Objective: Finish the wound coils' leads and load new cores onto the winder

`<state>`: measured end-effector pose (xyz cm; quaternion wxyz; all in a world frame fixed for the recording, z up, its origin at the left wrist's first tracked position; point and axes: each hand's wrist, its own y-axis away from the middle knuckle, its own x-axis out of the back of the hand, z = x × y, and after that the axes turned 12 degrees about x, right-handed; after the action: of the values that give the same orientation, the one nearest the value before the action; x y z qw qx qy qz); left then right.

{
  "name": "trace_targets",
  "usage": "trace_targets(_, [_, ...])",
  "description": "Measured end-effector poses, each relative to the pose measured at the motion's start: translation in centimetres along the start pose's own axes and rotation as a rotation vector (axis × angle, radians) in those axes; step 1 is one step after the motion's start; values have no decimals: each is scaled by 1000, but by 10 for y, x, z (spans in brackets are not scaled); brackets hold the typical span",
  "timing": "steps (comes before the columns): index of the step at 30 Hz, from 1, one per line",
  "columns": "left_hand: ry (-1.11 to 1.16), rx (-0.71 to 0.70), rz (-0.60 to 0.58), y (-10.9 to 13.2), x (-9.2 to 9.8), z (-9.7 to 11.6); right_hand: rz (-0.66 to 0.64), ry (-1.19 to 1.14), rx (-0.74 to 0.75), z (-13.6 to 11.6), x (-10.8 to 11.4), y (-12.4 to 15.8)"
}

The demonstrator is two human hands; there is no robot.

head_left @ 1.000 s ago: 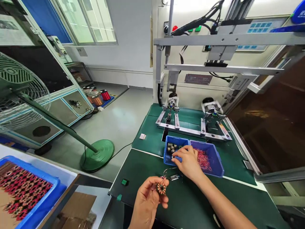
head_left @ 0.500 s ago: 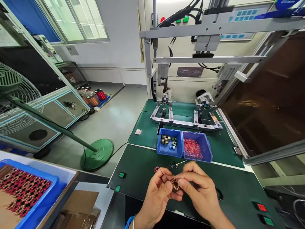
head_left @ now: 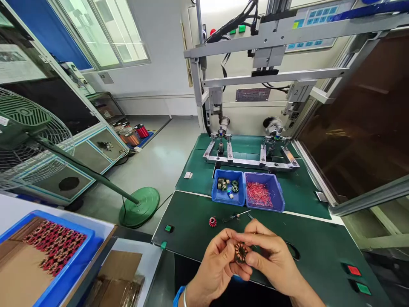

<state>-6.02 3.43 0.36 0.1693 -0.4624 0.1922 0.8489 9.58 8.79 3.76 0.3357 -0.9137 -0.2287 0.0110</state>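
in the head view i'm keeping both hands in close: my left hand (head_left: 219, 261) is pinching the copper-wound ring (head_left: 241, 252) from one side, my right hand (head_left: 276, 261) is pinching it from the other, so the ring's sitting between them, near the surface's (head_left: 194, 226) front edge. can't tell what the hidden fingertips are doing. imo i'm best off steadying with the left, using light pressure, and not scraping the windings. the red-wound ring (head_left: 212, 221) and thin tool (head_left: 234, 216) are lying just beyond, with the blue bin (head_left: 227, 201) standing farther back.
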Motion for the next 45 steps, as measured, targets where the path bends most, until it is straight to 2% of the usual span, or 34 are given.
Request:
trace_targets(3, [-9, 12, -12, -1, -1, -3, 40, 26, 41, -5, -4, 1])
trace_targets(7, [-47, -56, 17, -1, -3, -1, 115, 106, 57, -11, -8, 2])
trace_targets(13, [-121, -118, 89, -2, -6, 2, 85, 164, 42, -12, -10, 6])
trace_targets(18, [-138, -135, 123, -3, -9, 3, 130, 292, 39, -12, -11, 10])
trace_targets(22, [-139, -157, 177, -2, -12, 7, 207, 418, 149, -12, -11, 15])
trace_targets(26, [-168, -165, 209, -2, -12, 9, 144, 506, 255, -13, -12, 17])
trace_targets(31, [-177, -210, 179, -2, -7, 5, 115, 541, 348, -11, -10, 19])
trace_targets(33, [-172, -219, 159, -2, -7, 3, 133, 484, 305, -9, -9, 20])
trace_targets(37, [-210, -245, 129, 0, -9, 3, 218, 371, 121, -8, -7, 20])
trace_targets(39, [-260, -261, 137, 1, -11, 4, 214, 332, 74, -9, -8, 19])
trace_targets(45, [-480, -334, 300, 5, -15, 5, 217, 286, 31, -16, -14, 13])
